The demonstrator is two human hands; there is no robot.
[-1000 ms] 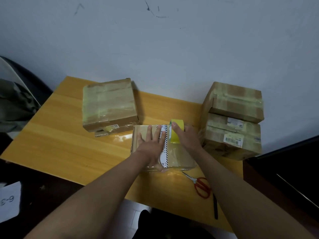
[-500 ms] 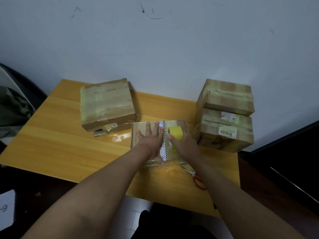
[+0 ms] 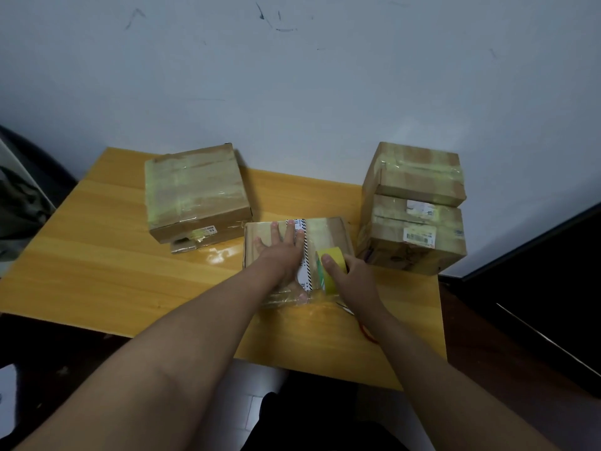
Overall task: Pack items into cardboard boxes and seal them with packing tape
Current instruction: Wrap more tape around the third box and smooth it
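Hands [image 3: 283,255] on box [image 3: 328,232], apparently taping.

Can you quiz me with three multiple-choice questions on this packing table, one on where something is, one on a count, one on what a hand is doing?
1. Where is the yellow tape roll?
A. on the middle box
B. on the floor
C. on the stacked boxes

2. How many cardboard boxes stand in the stack at the right?
A. one
B. two
C. four

3. What is the left hand doing?
A. gripping scissors
B. pressing flat on the middle box
C. hanging off the table

Answers: 1 A, the right hand grips the roll on that box's top. 2 B, one box sits on another. 3 B, its fingers lie spread and straight on the cardboard.
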